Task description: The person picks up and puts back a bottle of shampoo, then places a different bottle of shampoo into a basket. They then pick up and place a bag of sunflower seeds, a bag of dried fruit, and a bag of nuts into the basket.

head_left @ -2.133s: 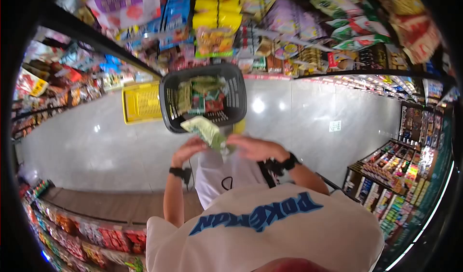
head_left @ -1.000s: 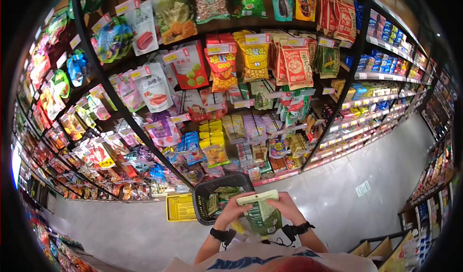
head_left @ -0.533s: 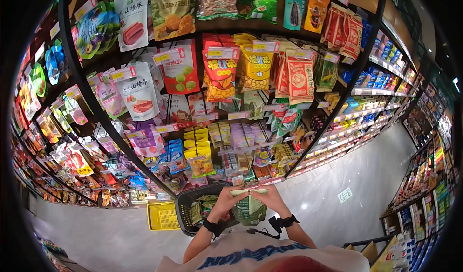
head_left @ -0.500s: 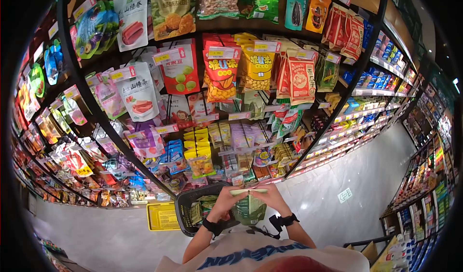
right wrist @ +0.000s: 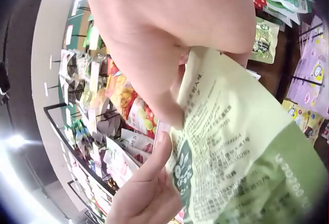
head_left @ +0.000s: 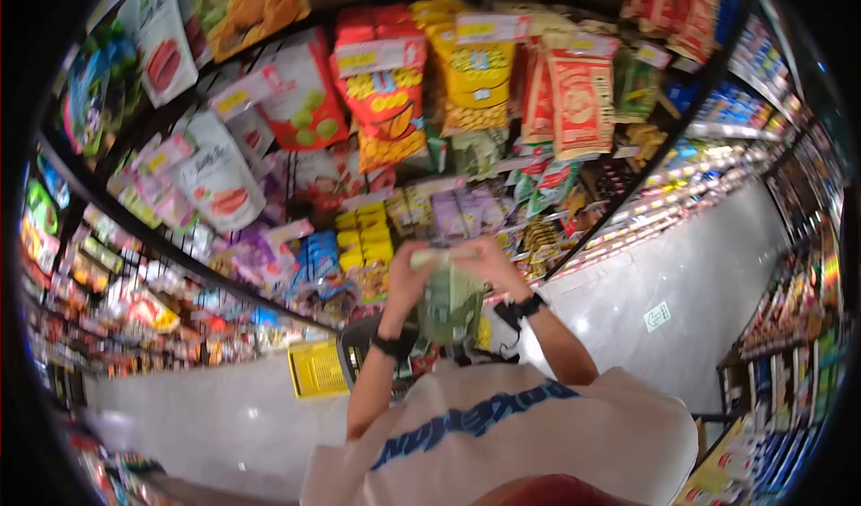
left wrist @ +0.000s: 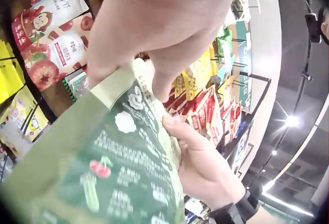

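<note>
Left hand (head_left: 404,280) and right hand (head_left: 490,265) pinch the green snack pouch (head_left: 451,307) along one edge, seemingly so it hangs spread between them; below my left, a dark basket (head_left: 352,346).

Below me, the grey floor (head_left: 215,430) carries a yellow basket (head_left: 321,371) at its edge by the snack rack (head_left: 653,170); a partly hidden dark basket (head_left: 352,351) shows just beside it. Farther right lies an arrow sign (head_left: 657,317).
</note>
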Demonstrator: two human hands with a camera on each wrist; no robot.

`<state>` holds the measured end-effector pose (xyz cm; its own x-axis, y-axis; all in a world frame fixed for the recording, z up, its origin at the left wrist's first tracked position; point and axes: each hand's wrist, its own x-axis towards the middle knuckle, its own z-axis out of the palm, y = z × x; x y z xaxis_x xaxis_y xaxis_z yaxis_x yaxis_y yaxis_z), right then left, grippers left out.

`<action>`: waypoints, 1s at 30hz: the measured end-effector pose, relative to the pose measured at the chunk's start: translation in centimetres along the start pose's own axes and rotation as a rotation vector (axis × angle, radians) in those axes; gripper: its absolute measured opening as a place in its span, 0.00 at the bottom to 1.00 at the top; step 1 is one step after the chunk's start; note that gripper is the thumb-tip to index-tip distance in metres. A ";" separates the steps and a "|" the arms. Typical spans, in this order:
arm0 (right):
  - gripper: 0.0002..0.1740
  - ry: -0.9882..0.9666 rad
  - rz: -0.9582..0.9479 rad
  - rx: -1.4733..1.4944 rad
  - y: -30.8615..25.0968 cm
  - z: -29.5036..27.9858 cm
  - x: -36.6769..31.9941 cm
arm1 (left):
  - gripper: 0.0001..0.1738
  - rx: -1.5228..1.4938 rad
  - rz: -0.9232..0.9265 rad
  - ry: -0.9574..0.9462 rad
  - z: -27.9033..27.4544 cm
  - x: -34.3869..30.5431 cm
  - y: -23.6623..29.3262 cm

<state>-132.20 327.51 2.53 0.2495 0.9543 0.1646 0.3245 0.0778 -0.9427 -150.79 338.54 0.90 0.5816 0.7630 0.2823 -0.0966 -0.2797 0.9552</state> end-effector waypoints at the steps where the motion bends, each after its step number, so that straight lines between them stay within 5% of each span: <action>1: 0.14 0.022 0.067 -0.081 4.8 -0.8 2.5 | 0.16 -0.011 0.054 0.141 0.7 1.6 -0.9; 3: 0.13 0.072 0.007 -0.023 2.6 -2.7 5.6 | 0.26 -0.115 0.014 0.085 0.9 4.6 -3.4; 5: 0.12 0.058 -0.136 -0.034 2.2 -4.2 9.5 | 0.19 -0.030 0.185 0.185 1.6 7.6 -4.5; 9: 0.12 0.011 -0.043 -0.290 1.8 -5.7 14.1 | 0.16 0.075 0.059 0.242 2.5 10.0 -6.8; 11: 0.10 0.065 -0.123 -0.076 5.6 -5.3 15.9 | 0.14 -0.049 0.128 0.277 3.3 11.1 -8.1; 18: 0.12 -0.008 -0.254 -0.008 -1.3 -7.2 15.2 | 0.17 0.070 0.210 0.335 3.1 11.7 -4.5; 22: 0.07 0.056 -0.165 -0.037 -1.6 -6.6 15.6 | 0.21 0.140 0.069 0.257 2.6 11.3 -1.3; 30: 0.08 0.112 -0.212 -0.024 -1.7 -5.7 15.1 | 0.19 0.053 0.179 0.312 2.5 11.5 -5.4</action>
<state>-123.75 340.16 8.28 0.2726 0.8792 0.3908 0.4019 0.2650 -0.8765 -141.54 347.40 -1.27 0.2841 0.8380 0.4660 -0.1282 -0.4484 0.8846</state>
